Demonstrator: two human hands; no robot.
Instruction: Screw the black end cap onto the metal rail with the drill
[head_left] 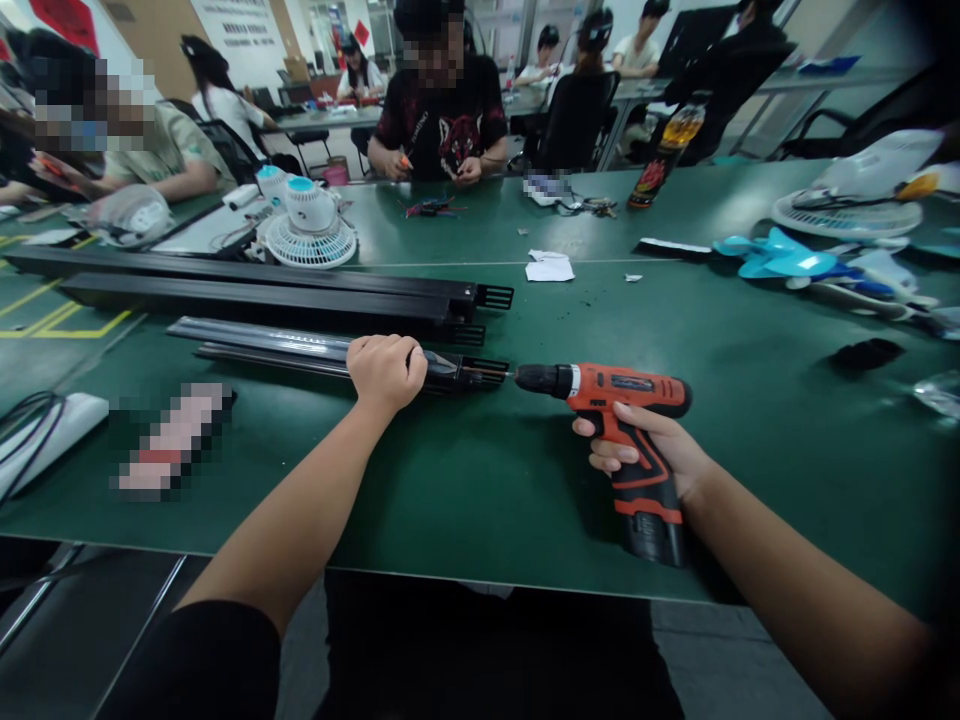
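My right hand (pixel 637 445) grips an orange and black cordless drill (pixel 626 390) by its handle, the chuck pointing left. A thin bit runs from the chuck to the slotted black end piece (pixel 480 373) of a long dark housing; whether the bit touches a screw there is too small to tell. My left hand (pixel 386 372) is closed over that long black housing (pixel 262 338), near its right end, holding it against the green table (pixel 465 480). The fingers' undersides are hidden.
Two more long black housings (pixel 262 290) lie behind. White fans (pixel 311 235) stand back left, a drink bottle (pixel 664 150) back right, blue fan blades (pixel 787 255) at right. A blurred-out flat object (pixel 176 440) lies front left. A co-worker (pixel 442 100) sits opposite.
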